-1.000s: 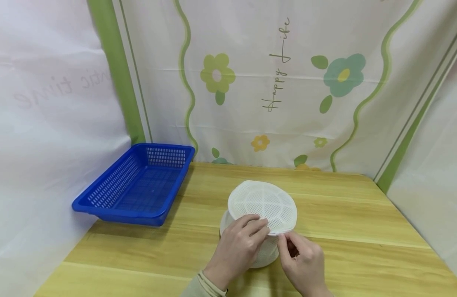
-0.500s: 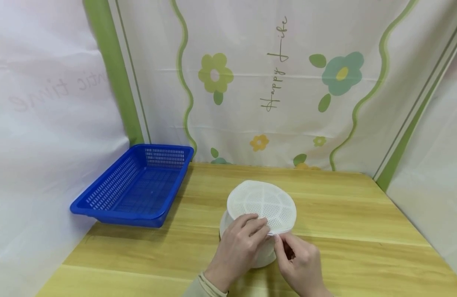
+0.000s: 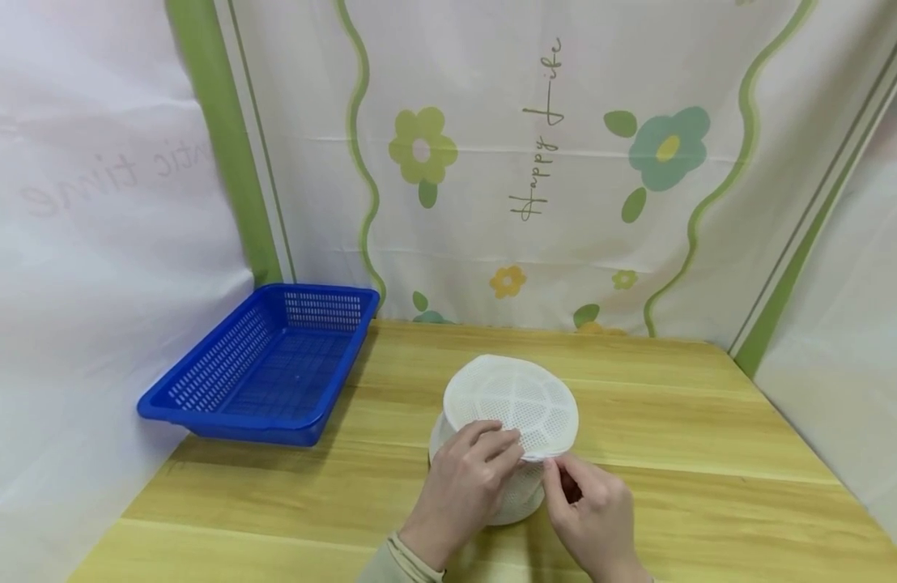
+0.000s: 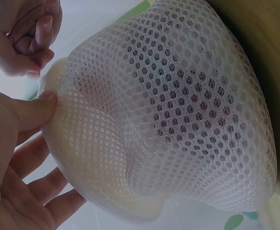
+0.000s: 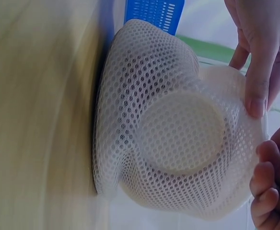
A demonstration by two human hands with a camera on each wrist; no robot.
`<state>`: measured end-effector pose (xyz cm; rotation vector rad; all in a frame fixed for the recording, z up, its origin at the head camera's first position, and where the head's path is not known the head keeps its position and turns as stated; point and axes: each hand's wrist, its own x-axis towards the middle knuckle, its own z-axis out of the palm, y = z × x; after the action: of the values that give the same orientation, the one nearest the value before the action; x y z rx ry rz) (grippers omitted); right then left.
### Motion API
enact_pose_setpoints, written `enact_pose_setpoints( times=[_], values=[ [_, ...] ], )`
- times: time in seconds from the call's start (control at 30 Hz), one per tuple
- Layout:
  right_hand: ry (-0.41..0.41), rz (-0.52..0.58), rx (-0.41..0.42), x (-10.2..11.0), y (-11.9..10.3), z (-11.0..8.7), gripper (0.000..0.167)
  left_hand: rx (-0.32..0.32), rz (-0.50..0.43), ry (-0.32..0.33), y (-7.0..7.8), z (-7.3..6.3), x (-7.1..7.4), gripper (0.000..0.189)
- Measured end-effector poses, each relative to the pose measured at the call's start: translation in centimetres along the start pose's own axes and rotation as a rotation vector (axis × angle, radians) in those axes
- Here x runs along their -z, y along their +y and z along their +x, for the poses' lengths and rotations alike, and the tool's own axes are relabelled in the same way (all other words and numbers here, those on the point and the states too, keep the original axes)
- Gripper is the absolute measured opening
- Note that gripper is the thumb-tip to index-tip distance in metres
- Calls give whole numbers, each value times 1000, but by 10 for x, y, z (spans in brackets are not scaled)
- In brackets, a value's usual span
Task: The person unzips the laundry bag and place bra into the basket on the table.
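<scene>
Bag of white mesh fabric (image 3: pixel 517 405), round and drum-like, is standing on the yellow wood-grain worktop (image 3: pixel 711 453), nearer the front edge than the back, roughly midway between the sides. With the left hand (image 3: pixel 463 486) we are gripping its upper rim, thumb against the side, fingers lying over the round top. With the right hand (image 3: pixel 597 510) we are pinching at the rim's near side; the fingertips are hiding the exact spot. A blue slotted plastic basket (image 3: pixel 230 420) is sitting along the worktop's left edge, towards the far corner.
</scene>
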<state>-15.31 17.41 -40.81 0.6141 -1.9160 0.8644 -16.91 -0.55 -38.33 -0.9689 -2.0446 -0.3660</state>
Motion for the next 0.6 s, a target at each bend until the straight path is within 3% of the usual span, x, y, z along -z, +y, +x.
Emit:
enact_pose_setpoints(
  times=[0.2,0.37,0.6],
  values=[
    [0,-24,4,0,3,1,15,-19,16,27,-1,0,-2,4],
    [-47,-35,-29,1,1,0,19,0,7,-8,-1,-1,-1,6],
    [-47,-71,-40,0,-4,0,28,23,-34,-58,0,-1,0,10]
  ],
)
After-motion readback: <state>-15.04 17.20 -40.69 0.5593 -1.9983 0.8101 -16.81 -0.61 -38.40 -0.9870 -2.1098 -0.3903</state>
